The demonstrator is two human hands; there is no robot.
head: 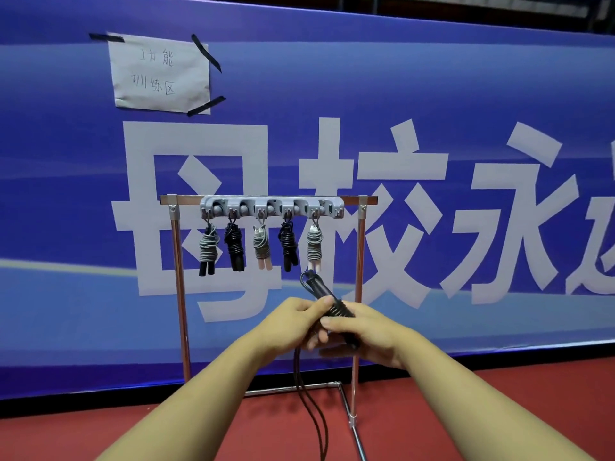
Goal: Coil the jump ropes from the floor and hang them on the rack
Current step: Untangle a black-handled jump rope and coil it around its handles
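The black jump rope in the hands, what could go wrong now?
1. The black jump rope is only partly coiled; its loose cord trails to the red floor and might snag the metal rack's base bar.
2. If the left hand or right hand slackens, the wraps could unwind.
3. Five hooks on the grey hook strip already carry bundles, so hanging space looks scarce.

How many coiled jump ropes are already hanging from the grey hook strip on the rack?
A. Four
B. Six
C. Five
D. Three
C. Five coiled bundles hang from the grey hook strip: from left to right a grey rope, a black one, a grey one with pink handles, another black one and a grey one with pale handles; a sixth, black jump rope is in the hands, not yet hung.
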